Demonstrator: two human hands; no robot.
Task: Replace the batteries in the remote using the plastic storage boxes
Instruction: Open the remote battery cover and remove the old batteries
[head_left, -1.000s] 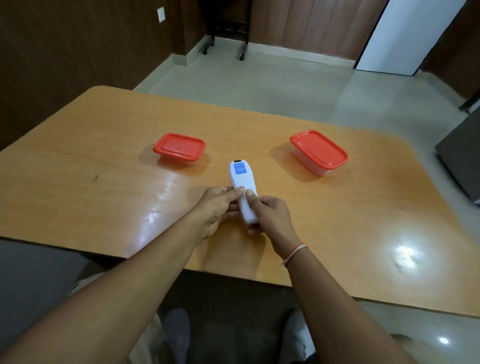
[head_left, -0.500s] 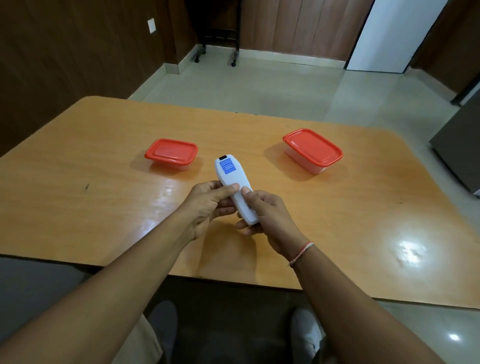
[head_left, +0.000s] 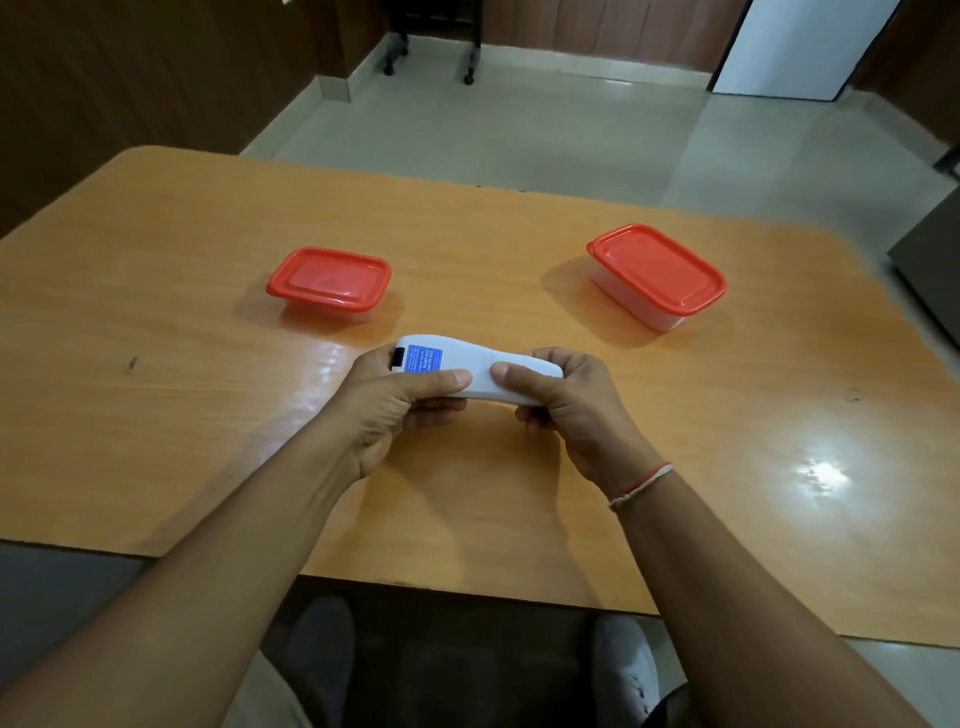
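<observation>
Both hands, left hand (head_left: 400, 395) and right hand (head_left: 566, 400), grasp white remote (head_left: 470, 371) back-up, frame centre, above desk (head_left: 156, 415). Risk: thumb slips off battery cover; remote drops.

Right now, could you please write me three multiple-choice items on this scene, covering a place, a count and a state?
1. Where is the remote?
A. in both hands
B. on the floor
C. inside a box

2. How many red-lidded boxes are on the table?
A. one
B. two
C. four

3. The boxes' lids are:
A. off
B. on
C. stacked together

Key: 1 A, the left hand and right hand grip its ends. 2 B, a left box and a right box. 3 B, each lid covers its box.
</observation>
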